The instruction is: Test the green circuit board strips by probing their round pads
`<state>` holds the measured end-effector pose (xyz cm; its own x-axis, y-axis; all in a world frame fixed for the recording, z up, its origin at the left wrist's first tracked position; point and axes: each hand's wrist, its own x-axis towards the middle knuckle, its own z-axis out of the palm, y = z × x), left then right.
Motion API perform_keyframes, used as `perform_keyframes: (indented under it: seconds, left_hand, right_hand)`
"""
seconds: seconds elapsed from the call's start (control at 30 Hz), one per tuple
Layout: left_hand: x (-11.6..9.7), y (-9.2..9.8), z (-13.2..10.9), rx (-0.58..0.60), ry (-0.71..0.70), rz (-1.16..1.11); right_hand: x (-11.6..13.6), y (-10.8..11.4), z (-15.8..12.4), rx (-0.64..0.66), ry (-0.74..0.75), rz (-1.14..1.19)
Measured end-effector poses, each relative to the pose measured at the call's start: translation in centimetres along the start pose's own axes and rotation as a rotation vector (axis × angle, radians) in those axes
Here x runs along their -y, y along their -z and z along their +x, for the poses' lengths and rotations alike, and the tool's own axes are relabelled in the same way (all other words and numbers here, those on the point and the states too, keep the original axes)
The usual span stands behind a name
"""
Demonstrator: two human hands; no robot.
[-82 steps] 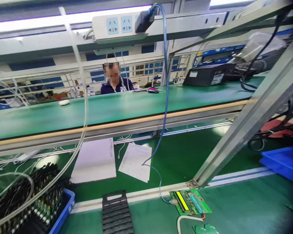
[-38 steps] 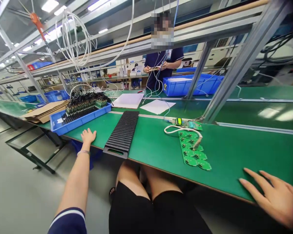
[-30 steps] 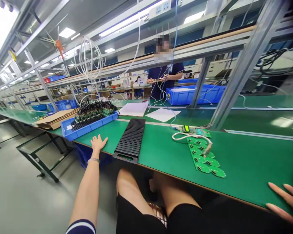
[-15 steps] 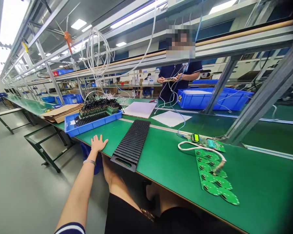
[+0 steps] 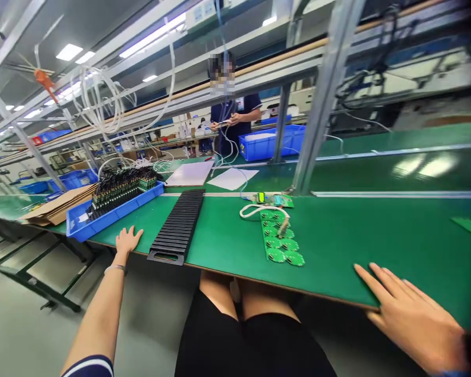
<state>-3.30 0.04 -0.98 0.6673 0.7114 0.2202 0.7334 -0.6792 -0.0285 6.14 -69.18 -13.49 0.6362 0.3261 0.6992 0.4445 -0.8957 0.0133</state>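
Note:
My left hand [image 5: 127, 240] lies flat and open on the front edge of the green workbench [image 5: 227, 246], between a blue bin of wired boards [image 5: 113, 201] and a black slotted tray [image 5: 178, 226]. My right hand [image 5: 410, 314] rests open on the bench edge at the right, fingers spread, holding nothing. Between the hands lies a green panel of round circuit boards [image 5: 278, 242] with a white cable [image 5: 261, 209] and a small board with a lit display [image 5: 272, 199].
White paper sheets [image 5: 212, 175] lie behind the tray. Flat cardboard [image 5: 55, 207] sits at the left. A slanted metal post [image 5: 317, 99] rises from the bench. A person in dark blue [image 5: 231, 123] stands across the line beside a blue crate [image 5: 270, 142]. Cables hang overhead.
The view has swung right, bringing my right hand back into sight on the bench edge. My left hand stays flat on the bench by the black tray.

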Motion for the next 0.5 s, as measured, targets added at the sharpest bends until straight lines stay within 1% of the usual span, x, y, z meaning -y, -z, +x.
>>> perform_keyframes:
  seconds: [0.03,0.1,0.2,0.37,0.5]
  left_hand:
    - [0.0,0.2,0.1,-0.010,0.000,-0.004]
    - [0.0,0.4,0.2,-0.015,0.000,-0.014]
    - [0.2,0.5,0.3,0.000,0.000,-0.026]
    - [0.5,0.4,0.3,0.029,0.007,-0.033]
    - [0.7,0.4,0.5,0.037,-0.001,-0.034]
  right_hand:
    - [0.3,0.4,0.3,0.005,0.049,-0.051]
    - [0.7,0.9,0.9,-0.012,0.002,-0.088]
    - [1.1,1.1,1.3,-0.021,-0.087,-0.048]
    - [1.6,1.1,1.2,-0.041,-0.104,-0.010]
    - [1.9,1.3,1.0,-0.055,-0.161,0.015]
